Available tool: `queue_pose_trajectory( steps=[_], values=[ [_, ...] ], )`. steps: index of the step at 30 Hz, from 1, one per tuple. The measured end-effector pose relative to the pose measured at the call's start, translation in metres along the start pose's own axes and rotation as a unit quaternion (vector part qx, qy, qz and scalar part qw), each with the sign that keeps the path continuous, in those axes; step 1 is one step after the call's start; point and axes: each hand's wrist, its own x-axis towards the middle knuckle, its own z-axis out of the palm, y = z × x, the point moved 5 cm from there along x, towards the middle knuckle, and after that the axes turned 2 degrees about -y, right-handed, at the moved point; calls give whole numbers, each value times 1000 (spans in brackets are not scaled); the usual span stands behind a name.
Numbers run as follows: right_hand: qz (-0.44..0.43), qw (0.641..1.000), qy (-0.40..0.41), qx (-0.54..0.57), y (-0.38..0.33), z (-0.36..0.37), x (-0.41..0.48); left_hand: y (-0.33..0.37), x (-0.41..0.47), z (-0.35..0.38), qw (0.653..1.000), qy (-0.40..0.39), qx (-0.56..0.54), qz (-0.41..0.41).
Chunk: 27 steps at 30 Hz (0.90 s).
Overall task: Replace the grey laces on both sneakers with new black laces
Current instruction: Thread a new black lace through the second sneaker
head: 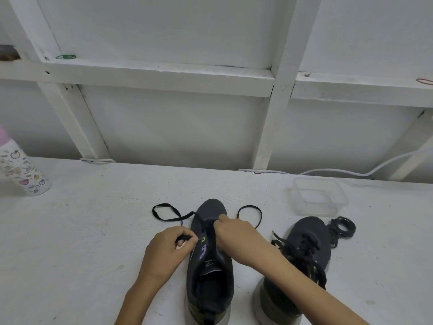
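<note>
Centre sneaker [212,208], lacing position.
We see the left grip [167,247] pinching the black lace [164,213] just left of the sneaker; the right grip [236,240] pinches its front eyelets.

Surface: I saw a scuffed white table [93,231].
Middle: dark sneaker [212,212], its black lace [178,218] looped flat on both sides of the toe.
Right: second sneaker [307,228], coiled dark laces [343,226] beside it, clear tub [342,202] behind.
Left: patterned bottle [25,174].
Back: white cable [328,171].

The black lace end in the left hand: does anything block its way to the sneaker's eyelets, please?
Nothing visible does: the left hand pinches the flat black lace right beside the dark grey sneaker, at its eyelets.
</note>
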Motion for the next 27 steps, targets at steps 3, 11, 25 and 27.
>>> queue_pose_trajectory(
  steps=[3,11,25,27],
  values=[
    [12,997,52,57,4,-5,-1,10,2,-3,998,-12,64,5],
    [44,966,55,249,9,0,3,29,10,-1,981,-39,187,-17],
    [78,840,11,537,28,20,5,32,14,2,969,-46,241,-6],
    [83,833,12,547,29,23,6,31,13,2,969,-40,242,-18]
  ],
)
